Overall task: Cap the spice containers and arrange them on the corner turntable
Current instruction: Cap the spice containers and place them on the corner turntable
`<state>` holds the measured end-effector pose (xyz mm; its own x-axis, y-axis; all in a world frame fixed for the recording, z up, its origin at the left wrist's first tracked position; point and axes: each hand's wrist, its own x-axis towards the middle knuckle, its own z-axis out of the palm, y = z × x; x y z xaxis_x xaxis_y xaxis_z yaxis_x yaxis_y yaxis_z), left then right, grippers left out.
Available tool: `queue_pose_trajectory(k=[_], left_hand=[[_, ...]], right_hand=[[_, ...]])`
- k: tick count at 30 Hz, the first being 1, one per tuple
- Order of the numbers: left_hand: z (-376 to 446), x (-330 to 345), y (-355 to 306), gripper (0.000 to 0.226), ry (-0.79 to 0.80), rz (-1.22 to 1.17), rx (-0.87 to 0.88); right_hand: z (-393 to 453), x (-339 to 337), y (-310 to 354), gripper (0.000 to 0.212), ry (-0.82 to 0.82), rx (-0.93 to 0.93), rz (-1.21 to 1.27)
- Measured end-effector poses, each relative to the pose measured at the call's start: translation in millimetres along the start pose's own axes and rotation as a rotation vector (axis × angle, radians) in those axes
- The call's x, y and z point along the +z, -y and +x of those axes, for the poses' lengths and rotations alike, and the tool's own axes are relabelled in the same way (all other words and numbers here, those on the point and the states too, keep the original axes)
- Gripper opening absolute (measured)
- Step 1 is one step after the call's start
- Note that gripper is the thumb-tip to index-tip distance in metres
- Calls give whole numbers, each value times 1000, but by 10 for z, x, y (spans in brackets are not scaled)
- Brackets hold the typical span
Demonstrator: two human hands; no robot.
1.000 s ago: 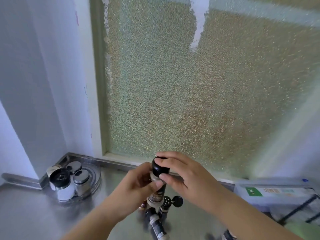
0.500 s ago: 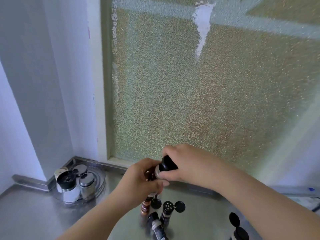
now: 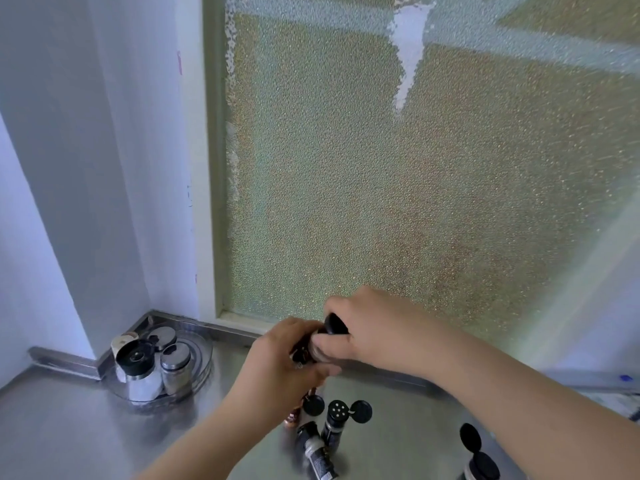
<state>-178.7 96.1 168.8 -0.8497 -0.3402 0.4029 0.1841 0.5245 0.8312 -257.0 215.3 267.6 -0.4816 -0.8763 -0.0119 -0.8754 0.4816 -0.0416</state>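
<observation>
Holding one spice bottle (image 3: pixel 313 351) above the steel counter (image 3: pixel 69 438), my left hand (image 3: pixel 287 368) wraps its fingers around the body, which hides most of the bottle. My right hand (image 3: pixel 374 330) comes in from the right and curls over the black cap (image 3: pixel 335 325); the thumb and fingers pinch the cap's sides at the top of the bottle. Whether the cap is fully seated, I cannot tell.

Head view, lower centre: below my hands several spice bottles stand on the counter close together. One has its black flip cap open, showing a shaker top with holes (image 3: pixel 337 409); its lid disc (image 3: pixel 361 412) hangs to the right. A copper-toned bottle (image 3: pixel 291 415) stands just left of it, partly behind my left wrist. Another bottle (image 3: pixel 317 452) nearer the camera is blurred. At the lower right edge, another bottle with its flip lid raised (image 3: pixel 479 459) stands well apart from the cluster.

Head view, left: the clear corner turntable (image 3: pixel 204 355) sits in the counter's corner against the white wall (image 3: pixel 86 168). It carries a black-capped jar (image 3: pixel 136 368), a steel-capped jar (image 3: pixel 175 363) and further containers behind them. A frosted glass pane (image 3: pixel 415 185) fills the background.
</observation>
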Motion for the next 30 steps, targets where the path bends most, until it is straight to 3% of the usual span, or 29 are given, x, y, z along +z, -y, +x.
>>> queue_pose_trajectory(k=[4,9,12,16,19,22,23,26,30], left_hand=[[-36,49,26,33,-25,86,27],[-20,-30,66,39,59,-100,-113],[-19,-46,83,39,48,-91,-122],[-46,-17,61,42,13,83,-4],[-54,-16,67,40,53,124,34],[-20,-56,76,45,72,92,-24],[-6,-76,80,48,67,70,-44],[-11,-93,80,47,101,100,-36],[-57,-80,81,39,104,14,-86]], right_hand=[[2,138,41,49,-65,70,-32],[35,-50,-107,57,260,-32,99],[31,-97,-86,40,172,-112,10],[20,54,47,45,99,57,31],[11,85,44,66,247,167,90],[-8,-65,-65,61,324,79,116],[-9,-89,-93,61,288,33,131],[13,27,-41,31,138,-15,104],[29,176,12,67,154,128,146]])
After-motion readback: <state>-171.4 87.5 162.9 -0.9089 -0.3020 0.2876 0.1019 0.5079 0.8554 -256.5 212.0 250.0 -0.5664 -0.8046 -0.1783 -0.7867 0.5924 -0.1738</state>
